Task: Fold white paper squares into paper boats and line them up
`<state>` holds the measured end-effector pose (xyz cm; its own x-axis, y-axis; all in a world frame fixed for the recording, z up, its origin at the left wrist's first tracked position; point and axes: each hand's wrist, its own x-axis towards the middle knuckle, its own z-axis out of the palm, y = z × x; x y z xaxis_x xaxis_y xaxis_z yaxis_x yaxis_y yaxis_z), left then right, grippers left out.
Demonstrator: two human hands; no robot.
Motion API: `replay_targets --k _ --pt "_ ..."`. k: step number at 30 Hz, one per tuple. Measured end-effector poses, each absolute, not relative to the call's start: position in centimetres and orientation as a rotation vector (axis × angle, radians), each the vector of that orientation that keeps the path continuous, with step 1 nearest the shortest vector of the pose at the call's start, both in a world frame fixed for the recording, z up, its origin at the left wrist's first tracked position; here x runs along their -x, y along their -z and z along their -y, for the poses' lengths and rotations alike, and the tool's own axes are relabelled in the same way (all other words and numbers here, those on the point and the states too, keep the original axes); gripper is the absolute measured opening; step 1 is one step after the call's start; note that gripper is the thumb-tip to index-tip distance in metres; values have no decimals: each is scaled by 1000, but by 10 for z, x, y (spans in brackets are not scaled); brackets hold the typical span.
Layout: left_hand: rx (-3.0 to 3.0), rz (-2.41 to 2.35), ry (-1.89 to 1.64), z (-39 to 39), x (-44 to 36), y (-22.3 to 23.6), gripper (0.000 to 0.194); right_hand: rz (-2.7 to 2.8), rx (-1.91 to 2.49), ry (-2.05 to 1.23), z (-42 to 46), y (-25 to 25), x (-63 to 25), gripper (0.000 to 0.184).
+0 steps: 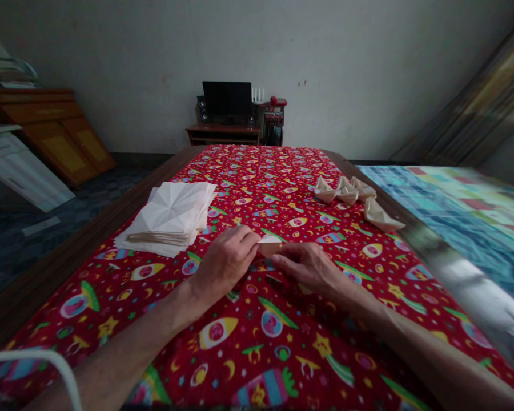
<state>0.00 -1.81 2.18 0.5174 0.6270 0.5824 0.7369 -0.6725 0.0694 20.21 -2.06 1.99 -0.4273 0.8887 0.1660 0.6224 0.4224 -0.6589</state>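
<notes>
A small folded piece of white paper is held between my two hands over the red patterned cloth. My left hand pinches its left end, fingers closed. At its right end, my right hand grips the paper between thumb and fingers. My hands hide much of the paper's lower part. To the left lies a stack of creased paper sheets, with fold lines fanning out on the top sheet. Several folded paper boats sit at the right, one of them nearer me, close to the cloth's edge.
The red cloth covers a dark wooden table. A white cable curves in at the lower left. Beyond the table stand a monitor and a red telephone. A bed is at the right, cabinets at the left.
</notes>
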Motion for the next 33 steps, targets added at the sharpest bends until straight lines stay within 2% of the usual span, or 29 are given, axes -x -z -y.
replay_targets --k 3,7,19,26,33 --pt "2651 1198 689 17 3 -28 11 2073 1349 -525 23 -21 -204 36" --pt "2690 1222 595 18 -1 -32 12 2057 1216 -316 25 -18 -204 22" --pt "2788 1308 818 15 -7 -11 3 2466 1062 174 24 -14 -213 22" --pt "2847 1240 739 16 -6 -6 8 2586 1261 92 26 -13 -213 20" --pt "2890 1366 905 9 -2 2 7 2482 1250 -38 25 -8 -209 20"
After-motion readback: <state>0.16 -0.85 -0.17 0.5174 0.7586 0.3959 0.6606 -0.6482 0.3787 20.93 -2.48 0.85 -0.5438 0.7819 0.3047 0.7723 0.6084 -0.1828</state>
